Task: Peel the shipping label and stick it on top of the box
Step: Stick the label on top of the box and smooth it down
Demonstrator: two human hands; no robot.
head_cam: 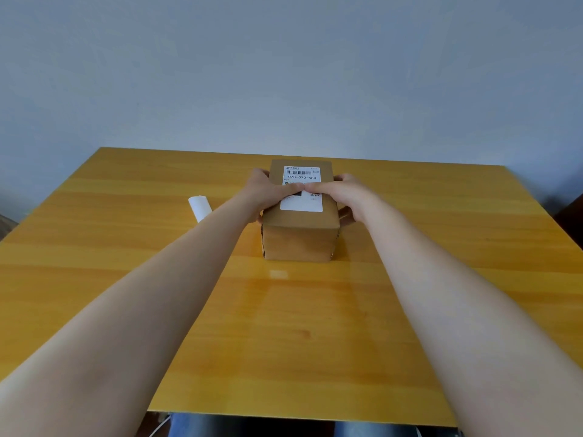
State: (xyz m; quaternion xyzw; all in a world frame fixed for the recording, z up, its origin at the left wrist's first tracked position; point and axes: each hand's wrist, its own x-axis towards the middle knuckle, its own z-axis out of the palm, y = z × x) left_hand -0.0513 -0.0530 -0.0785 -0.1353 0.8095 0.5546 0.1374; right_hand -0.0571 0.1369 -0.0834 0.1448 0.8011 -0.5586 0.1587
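Label: white printed shipping label (302, 178) lies atop brown cardboard box (299, 228).
Grip: left hand (268, 192) and right hand (342, 193) flattened, fingertips meeting mid-label.
Progress: stuck; final smoothing apparently remains.

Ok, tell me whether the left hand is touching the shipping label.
Touching: the head view shows the left hand with its fingers pressed flat on the shipping label.

brown box (299, 241), white label (303, 203) with black barcode, white paper roll (200, 208), yellow wood-grain table (126, 263).

Yellow wooden table (126, 279), white paper roll (200, 209) (far left side); plain grey wall (284, 74)
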